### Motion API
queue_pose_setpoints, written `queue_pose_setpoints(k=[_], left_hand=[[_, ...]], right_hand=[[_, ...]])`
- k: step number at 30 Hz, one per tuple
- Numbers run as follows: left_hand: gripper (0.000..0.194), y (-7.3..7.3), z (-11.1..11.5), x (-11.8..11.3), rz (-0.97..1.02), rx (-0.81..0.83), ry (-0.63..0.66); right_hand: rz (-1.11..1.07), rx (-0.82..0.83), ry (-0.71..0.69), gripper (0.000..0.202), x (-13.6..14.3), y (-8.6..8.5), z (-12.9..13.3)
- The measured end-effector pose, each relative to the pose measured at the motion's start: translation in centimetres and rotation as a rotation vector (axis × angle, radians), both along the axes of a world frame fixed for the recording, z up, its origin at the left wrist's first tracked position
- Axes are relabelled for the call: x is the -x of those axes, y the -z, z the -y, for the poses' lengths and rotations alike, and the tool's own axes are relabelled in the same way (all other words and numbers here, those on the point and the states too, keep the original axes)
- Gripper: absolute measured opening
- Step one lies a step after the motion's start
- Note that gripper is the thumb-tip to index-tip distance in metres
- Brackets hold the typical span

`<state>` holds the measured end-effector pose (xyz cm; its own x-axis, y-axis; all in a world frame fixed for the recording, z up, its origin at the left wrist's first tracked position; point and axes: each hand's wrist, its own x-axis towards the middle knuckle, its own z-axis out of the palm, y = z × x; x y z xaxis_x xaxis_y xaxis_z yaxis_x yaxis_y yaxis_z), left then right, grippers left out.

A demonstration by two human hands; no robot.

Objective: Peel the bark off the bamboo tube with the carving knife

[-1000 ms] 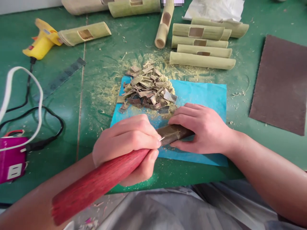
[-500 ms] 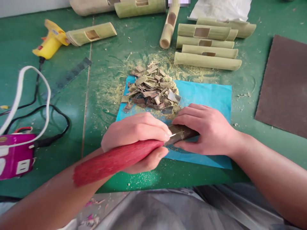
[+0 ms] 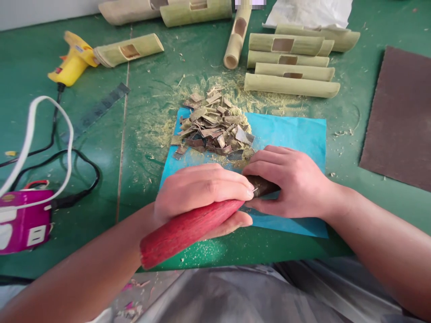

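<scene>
My left hand (image 3: 204, 190) is closed around a red-handled carving tool (image 3: 191, 233) with a rough, tapered handle. A thin pale tip shows by my fingertips, against a dark brown, tube-like piece (image 3: 265, 186). My right hand (image 3: 291, 181) grips that dark piece between fingers and thumb, covering its far end and hiding its full shape. Both hands meet over a blue sheet (image 3: 289, 128) on the green table. Just beyond them lies a heap of brown and greenish flat scraps (image 3: 212, 125) with yellowish dust.
Several cut bamboo tubes (image 3: 291, 85) lie at the back. A yellow glue gun (image 3: 72, 63) touches another bamboo tube (image 3: 141, 47) at left. A purple power strip (image 3: 23, 224) with cables stands at the left edge. A brown rough-edged sheet (image 3: 400, 116) lies at right.
My left hand has slid right with the red-handled tool, covering more of the dark piece. The handle's rear end has swung right, off my forearm. My right hand stays almost still.
</scene>
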<state>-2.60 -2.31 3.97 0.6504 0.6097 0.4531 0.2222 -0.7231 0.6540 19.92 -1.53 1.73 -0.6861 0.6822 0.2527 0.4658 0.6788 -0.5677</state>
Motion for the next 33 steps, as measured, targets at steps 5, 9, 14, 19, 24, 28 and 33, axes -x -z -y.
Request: queue_pose_setpoints(k=[5,9,14,19,24,28,33], left_hand=[[0.024,0.09,0.10,-0.07,0.025,-0.010,0.000],[0.023,0.14,0.06,-0.10,0.032,-0.029,-0.007],[0.021,0.07,0.00,-0.13,0.028,-0.024,-0.004],[0.019,0.27,0.19,0.04,0.024,-0.018,-0.035],[0.020,0.40,0.26,0.23,0.005,0.003,-0.066],[0.021,0.48,0.27,0.28,0.008,0.008,-0.085],[0.021,0.33,0.31,0.13,0.016,0.031,-0.117]], right_hand=[[-0.007,0.009,-0.002,0.020,0.00,-0.09,-0.01],[-0.005,0.011,-0.008,0.019,-0.07,-0.06,0.00],[-0.001,0.018,-0.005,0.019,-0.13,0.01,0.05],[0.004,0.023,-0.008,0.021,-0.15,-0.01,0.00],[-0.004,0.032,-0.009,0.021,-0.10,0.03,-0.09],[0.000,0.028,-0.011,0.020,-0.09,0.07,-0.17],[-0.007,0.016,-0.015,0.020,-0.07,0.10,-0.25]])
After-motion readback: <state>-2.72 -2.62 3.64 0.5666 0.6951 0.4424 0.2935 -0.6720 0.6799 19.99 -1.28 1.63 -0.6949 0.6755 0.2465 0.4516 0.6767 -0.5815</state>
